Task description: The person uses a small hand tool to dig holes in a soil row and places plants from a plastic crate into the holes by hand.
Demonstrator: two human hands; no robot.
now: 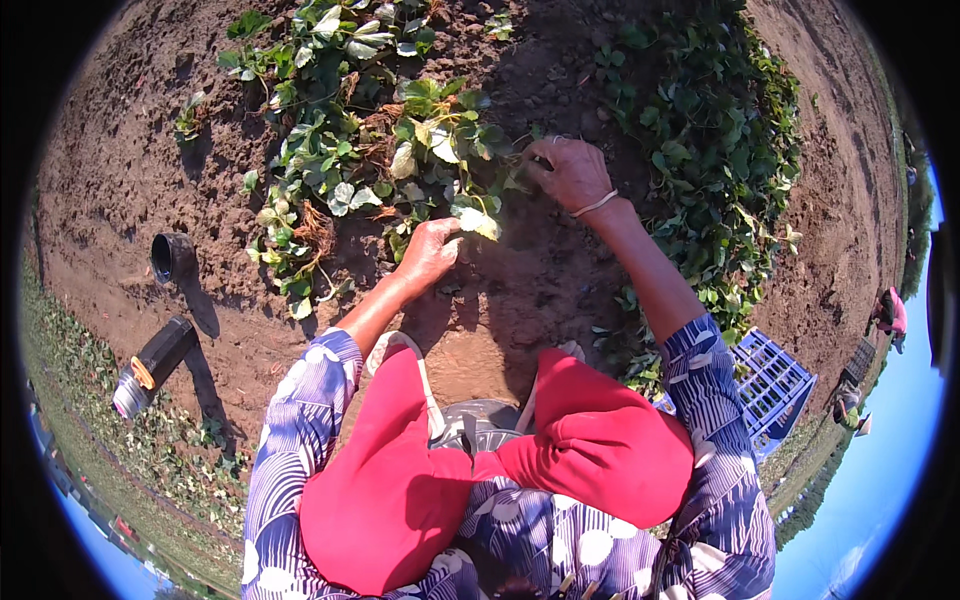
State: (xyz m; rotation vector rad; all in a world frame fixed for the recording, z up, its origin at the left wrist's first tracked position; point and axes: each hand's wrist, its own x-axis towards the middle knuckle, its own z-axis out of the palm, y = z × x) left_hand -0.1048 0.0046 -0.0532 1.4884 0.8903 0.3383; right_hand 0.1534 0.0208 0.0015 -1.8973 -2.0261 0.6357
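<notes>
Low in front of me, my left hand [430, 252] is closed in a pinch at a pale strawberry leaf [478, 222] on the near edge of a plant heap. Further out and to the right, my right hand [570, 172] has its fingers curled together around thin green strawberry stems [516, 172]; the fingertips are partly hidden. A light band circles that wrist. The heap of strawberry plants [350, 130] lies loosely on the soil, and reddish-brown bare roots [315, 232] show among its leaves.
Another long pile of leafy plants [715, 150] runs along the right, with a blue plastic crate [770, 385] at its near end. On the left soil are a black pot [172, 257] and a black bottle-like object [160, 355] with an orange ring. Two people [890, 315] are far right.
</notes>
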